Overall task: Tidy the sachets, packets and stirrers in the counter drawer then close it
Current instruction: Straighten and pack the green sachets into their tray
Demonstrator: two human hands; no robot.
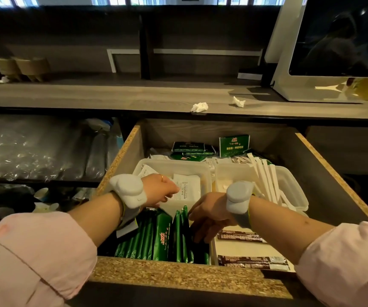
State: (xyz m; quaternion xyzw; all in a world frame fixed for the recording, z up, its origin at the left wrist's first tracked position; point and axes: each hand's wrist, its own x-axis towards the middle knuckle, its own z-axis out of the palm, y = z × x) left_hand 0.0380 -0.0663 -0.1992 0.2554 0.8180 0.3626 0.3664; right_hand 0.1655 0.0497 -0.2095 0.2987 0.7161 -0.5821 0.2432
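Green packets (156,238) stand in the drawer (178,275) between both hands (209,216).

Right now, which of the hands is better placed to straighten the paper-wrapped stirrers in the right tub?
Probably the right hand. It is nearer the stirrers in the right tub; the left hand is over the left tub and would have to cross.

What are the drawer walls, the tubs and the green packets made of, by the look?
Drawer: likely particleboard; raw speckled chip edges, wood-grain facing inside.
Tubs: translucent whitish plastic, probably; contents show faintly through, rims rounded.
Green packets: glossy film or foil; bright highlights along the folds. Which one can't be told.
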